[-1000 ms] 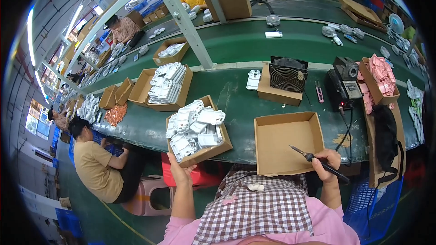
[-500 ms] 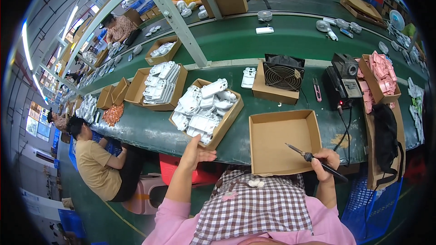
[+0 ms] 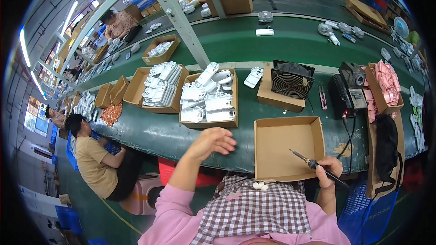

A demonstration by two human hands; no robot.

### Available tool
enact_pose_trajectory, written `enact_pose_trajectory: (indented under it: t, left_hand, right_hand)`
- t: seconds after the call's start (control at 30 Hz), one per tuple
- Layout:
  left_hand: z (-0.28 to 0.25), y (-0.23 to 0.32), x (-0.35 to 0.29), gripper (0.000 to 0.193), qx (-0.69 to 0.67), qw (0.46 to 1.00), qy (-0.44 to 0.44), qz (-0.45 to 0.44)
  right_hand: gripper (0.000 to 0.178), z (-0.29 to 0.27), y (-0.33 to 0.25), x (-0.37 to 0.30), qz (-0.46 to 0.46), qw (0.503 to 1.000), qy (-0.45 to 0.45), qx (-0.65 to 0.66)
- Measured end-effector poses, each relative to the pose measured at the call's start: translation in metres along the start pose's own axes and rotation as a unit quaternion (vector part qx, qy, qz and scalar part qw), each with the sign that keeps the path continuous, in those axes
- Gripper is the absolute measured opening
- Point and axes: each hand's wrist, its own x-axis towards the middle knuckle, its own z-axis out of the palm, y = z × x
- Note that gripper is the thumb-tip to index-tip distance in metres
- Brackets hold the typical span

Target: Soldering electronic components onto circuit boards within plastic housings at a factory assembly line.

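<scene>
The left hand is open, its loosely spread fingers holding nothing, above the green tabletop between its front edge and a brown cardboard box heaped with white plastic shells. A strip of green parts its fingertips from a shallow, square, brown cardboard tray, whose near rim reaches past the table's front edge in this view. The right hand has its fingers closed around a black-handled soldering iron with a slim metal tip, near the tray's right rim; the tip points inward over the tray's floor. Beyond the tray, across a band of tabletop, stands a black square fan with a round grille.
</scene>
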Motion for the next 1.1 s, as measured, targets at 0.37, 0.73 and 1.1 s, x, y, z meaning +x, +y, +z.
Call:
enact_pose_trajectory:
  t: [0.37,0.73,1.1]
  left_hand:
    - [-0.099,0.115,0.032,0.038,0.567,0.769,0.165,0.242]
    - [-0.118,0.122,0.031,0.015,0.426,0.881,0.132,0.159]
    - [-0.086,0.087,0.024,0.037,0.479,0.829,0.167,0.236]
  right_hand:
    - [0.023,0.004,0.004,-0.003,0.038,0.999,-0.012,-0.014]
    - [0.024,0.006,0.002,-0.003,0.052,0.998,-0.008,-0.041]
    - [0.023,0.008,0.003,-0.003,0.037,0.998,-0.007,-0.06]
